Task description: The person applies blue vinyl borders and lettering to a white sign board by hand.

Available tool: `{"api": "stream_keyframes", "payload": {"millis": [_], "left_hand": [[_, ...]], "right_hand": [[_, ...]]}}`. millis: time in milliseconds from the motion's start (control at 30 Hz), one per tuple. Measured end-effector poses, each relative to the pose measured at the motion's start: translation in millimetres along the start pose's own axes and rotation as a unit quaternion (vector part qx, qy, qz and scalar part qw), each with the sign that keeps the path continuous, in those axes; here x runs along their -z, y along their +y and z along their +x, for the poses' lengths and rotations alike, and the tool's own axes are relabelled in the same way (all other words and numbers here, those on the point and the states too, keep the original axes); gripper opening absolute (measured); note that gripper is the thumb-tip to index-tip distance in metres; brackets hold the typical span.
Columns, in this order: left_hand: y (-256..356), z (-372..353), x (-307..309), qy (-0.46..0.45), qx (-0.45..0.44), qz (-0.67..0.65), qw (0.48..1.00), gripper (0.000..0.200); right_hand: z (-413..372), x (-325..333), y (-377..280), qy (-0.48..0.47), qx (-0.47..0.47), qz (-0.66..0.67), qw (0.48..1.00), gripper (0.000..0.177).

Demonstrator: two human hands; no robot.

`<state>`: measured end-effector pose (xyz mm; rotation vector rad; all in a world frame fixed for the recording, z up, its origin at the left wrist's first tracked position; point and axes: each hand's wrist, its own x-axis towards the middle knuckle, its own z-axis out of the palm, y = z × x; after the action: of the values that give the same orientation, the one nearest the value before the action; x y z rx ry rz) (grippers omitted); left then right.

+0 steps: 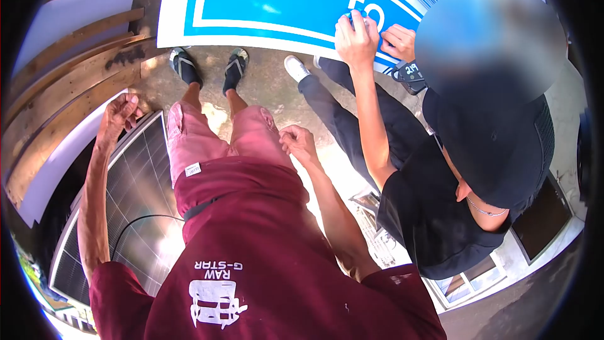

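Observation:
My left hand (123,112) hangs out to the left with its fingers bent and a little apart, nothing showing in them. It is beside the wooden planks (82,97) and over the top corner of a solar panel (141,179). My right hand (298,143) is loosely closed beside the right leg of my pink shorts (259,131); whatever its curled fingers hold, if anything, is hidden. Ahead of my feet lies a large blue sign (270,1) with white borders and white letters. Another person's hands (357,41) are at the lettering near its right side.
The other person (440,195), in a dark cap and black clothes, stands close on my right. A dark cable (145,216) runs from my waist across the solar panel. Behind that person are white-framed windows (472,277). Concrete floor (270,79) shows around our feet.

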<state>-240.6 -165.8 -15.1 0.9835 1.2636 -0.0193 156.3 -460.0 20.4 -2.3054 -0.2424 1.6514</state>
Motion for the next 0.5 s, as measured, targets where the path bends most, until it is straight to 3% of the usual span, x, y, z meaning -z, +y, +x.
{"api": "stream_keyframes", "payload": {"millis": [167, 500], "left_hand": [[-16, -24, -4, 0.014, 0.051, -0.013, 0.999, 0.054], [-41, -66, -15, -0.015, 0.095, 0.005, 0.995, 0.049]], "right_hand": [[1, -15, -9, 0.004, -0.014, 0.002, 1.0, 0.013], [12, -30, -5, 0.012, -0.028, 0.064, 0.997, 0.011]]}}
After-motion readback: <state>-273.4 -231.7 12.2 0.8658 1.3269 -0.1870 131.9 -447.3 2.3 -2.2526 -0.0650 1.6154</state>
